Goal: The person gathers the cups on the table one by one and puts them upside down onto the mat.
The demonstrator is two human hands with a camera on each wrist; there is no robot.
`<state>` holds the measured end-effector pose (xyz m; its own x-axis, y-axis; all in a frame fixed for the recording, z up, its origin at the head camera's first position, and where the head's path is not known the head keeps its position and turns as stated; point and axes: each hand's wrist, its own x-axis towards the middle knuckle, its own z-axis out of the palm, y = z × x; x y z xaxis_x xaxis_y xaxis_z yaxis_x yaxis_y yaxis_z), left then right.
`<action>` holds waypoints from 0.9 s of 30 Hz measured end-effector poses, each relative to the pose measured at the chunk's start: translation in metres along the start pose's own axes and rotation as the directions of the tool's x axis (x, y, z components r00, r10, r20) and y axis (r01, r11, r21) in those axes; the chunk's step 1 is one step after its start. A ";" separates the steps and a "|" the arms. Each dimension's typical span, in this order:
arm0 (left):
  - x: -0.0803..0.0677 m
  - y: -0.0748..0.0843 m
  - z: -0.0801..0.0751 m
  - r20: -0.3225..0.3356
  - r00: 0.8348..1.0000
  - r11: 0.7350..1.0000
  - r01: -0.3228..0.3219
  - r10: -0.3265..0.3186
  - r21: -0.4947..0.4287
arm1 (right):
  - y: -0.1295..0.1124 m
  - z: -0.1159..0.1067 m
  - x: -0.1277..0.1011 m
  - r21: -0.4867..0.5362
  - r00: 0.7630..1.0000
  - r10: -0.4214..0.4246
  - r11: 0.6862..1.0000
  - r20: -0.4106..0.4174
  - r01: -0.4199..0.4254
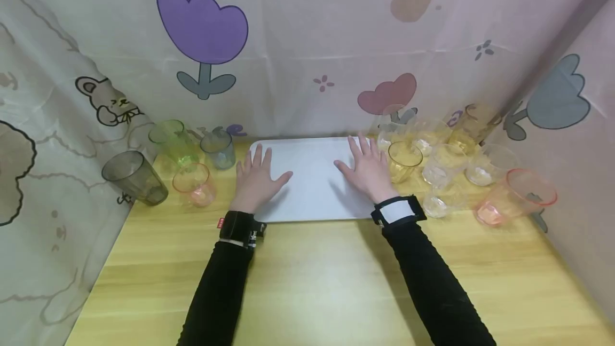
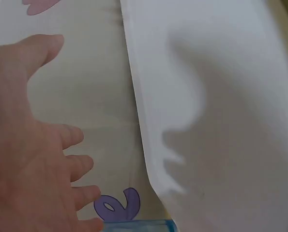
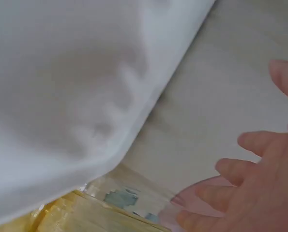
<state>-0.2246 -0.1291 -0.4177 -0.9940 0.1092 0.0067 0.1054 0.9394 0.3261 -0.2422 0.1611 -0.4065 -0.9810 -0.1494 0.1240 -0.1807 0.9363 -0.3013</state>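
A white rectangular board or tray (image 1: 312,186) lies on the wooden table near the back curtain. Over its left end hovers my left hand (image 1: 254,180), fingers straight and spread, palm down, holding nothing. Above the right end is my right hand (image 1: 370,172), likewise spread and holding nothing. Each wrist view shows a hand's shadow on the white surface, with the hand apart from it. Nearest my right hand stands a yellow glass (image 1: 404,163). A blue-grey glass (image 1: 218,151) is close to my left fingers; its rim (image 2: 139,225) shows in the left wrist view.
On the left stand a dark grey tumbler (image 1: 139,178), a green glass (image 1: 175,143) and a pink glass (image 1: 196,186). Several clear glasses, an amber tumbler (image 1: 473,127) and a tall pink tumbler (image 1: 514,199) crowd the right. Patterned curtains (image 1: 298,25) enclose the table (image 1: 317,276).
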 end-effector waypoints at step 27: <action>-0.038 -0.049 0.000 0.049 0.978 0.924 0.209 -0.204 -0.320 | 0.050 -0.059 -0.093 0.444 0.910 0.133 0.894 -0.393 0.061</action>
<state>-0.1920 -0.1787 -0.4343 -0.9919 -0.0695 -0.1061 -0.1199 0.7870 0.6052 -0.1561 0.2409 -0.3774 -0.8886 0.1135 0.4444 -0.2532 0.6865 -0.6816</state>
